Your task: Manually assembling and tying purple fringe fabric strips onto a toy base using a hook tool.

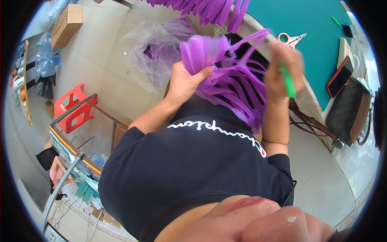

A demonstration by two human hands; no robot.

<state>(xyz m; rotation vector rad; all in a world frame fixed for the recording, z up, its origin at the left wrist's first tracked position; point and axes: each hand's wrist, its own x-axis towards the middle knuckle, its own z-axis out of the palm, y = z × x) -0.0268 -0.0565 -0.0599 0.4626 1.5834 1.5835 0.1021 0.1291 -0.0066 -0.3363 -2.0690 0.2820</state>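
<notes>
My left hand [183, 82] is closed around a thick bundle of purple rubbery straps [201, 50], its thumb pressed along the near side. Loose purple strands [242, 90] hang from the bundle over my lap, some looped. At the table's edge my right hand [284, 64], smeared by motion, is closed round a bright green stick-like handle [288, 82]; its working end is hidden. A stretched purple strand [252, 40] runs from the bundle up towards my right hand. Whether the fingers also grip it, I cannot tell.
On the green-topped table [298, 16] lie pink-handled snips [292, 39], a phone [339, 76] and a dark bag [348, 109]. More purple straps [209, 10] hang at the far edge. A clear plastic bag [141, 52] sits on the floor; a red stool [74, 107] stands left.
</notes>
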